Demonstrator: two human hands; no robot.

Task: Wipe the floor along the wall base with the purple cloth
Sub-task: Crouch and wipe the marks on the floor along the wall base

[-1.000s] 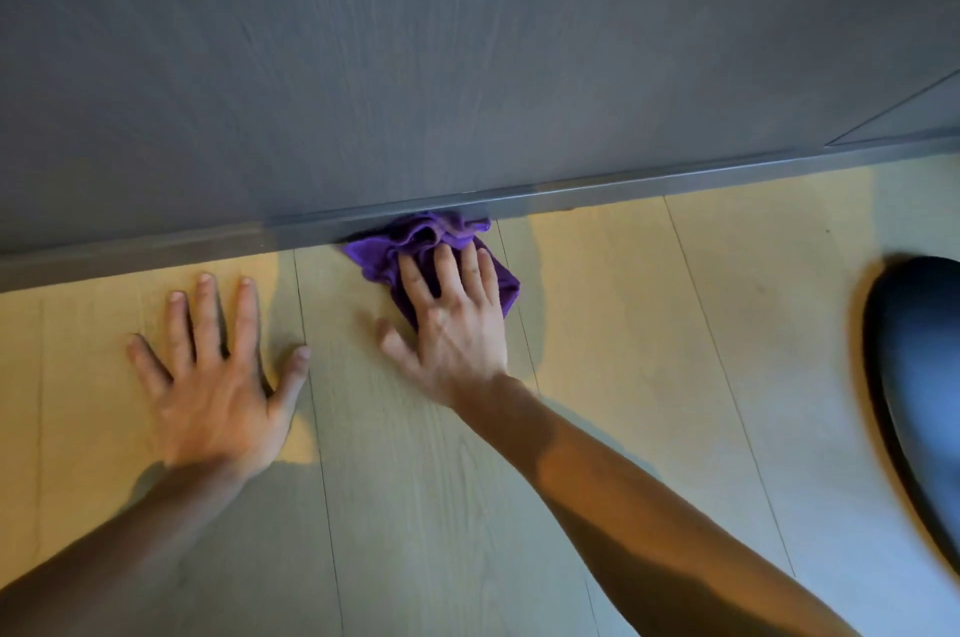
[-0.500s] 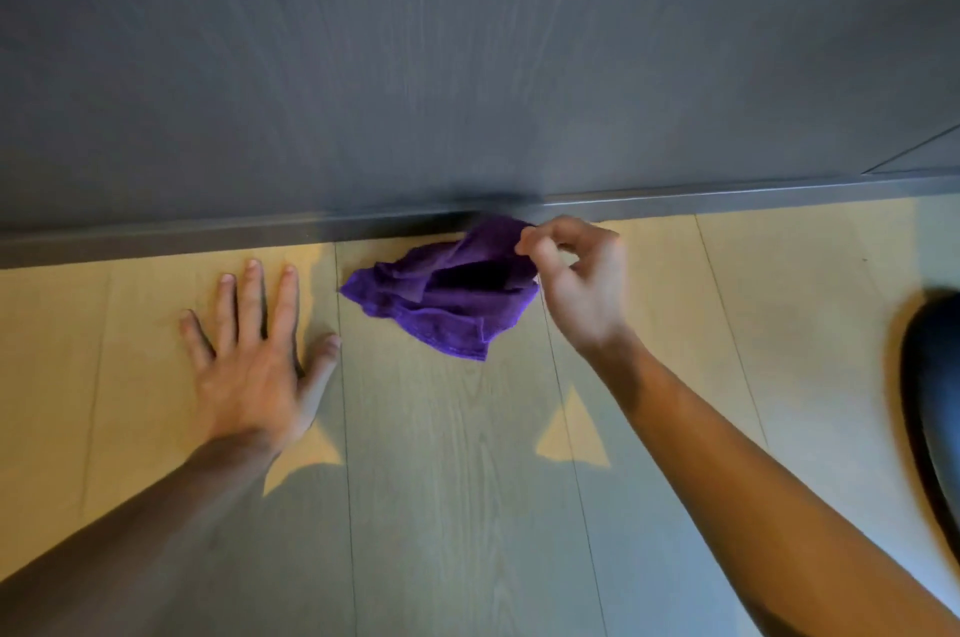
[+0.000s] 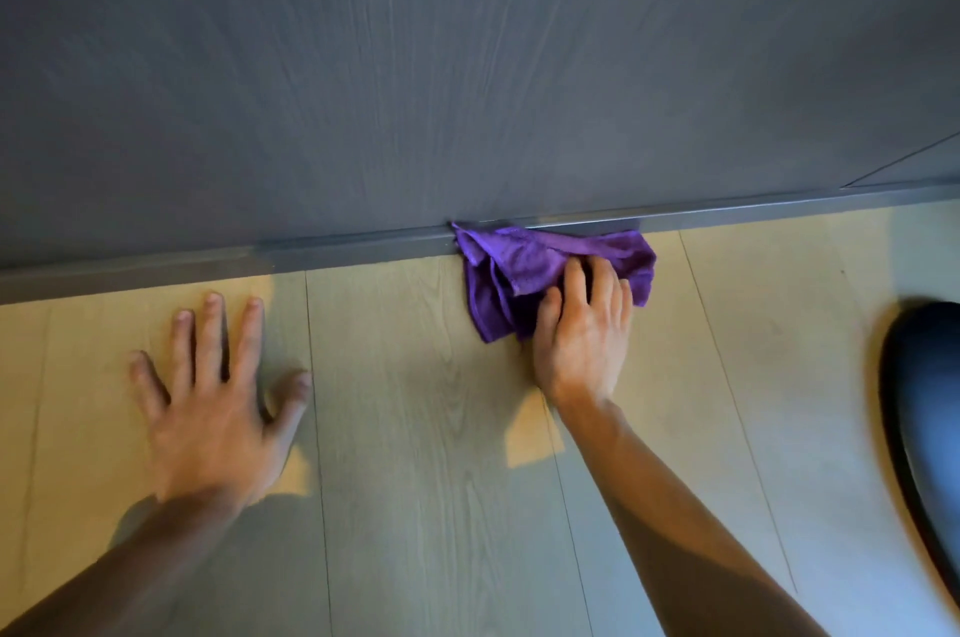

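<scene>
A crumpled purple cloth point(image 3: 519, 267) lies on the light wooden floor point(image 3: 431, 418), its far edge pushed against the grey skirting strip point(image 3: 332, 252) at the foot of the grey wall point(image 3: 467, 65). My right hand point(image 3: 584, 330) presses down on the cloth's right half, fingers curled over it and pointing at the wall. To the left, my left hand point(image 3: 218, 397) lies flat on the floor with its fingers spread, holding nothing. Part of the cloth is hidden under my right hand.
A dark rounded object point(image 3: 930, 423) sits on the floor at the right edge of view. A seam in the wall panel point(image 3: 904, 163) runs at the upper right. Floor planks run from me toward the wall.
My right hand first pressed the cloth at the wall, then lifted it by a pinch, and now presses it down again further right along the skirting. My left hand stayed flat.
</scene>
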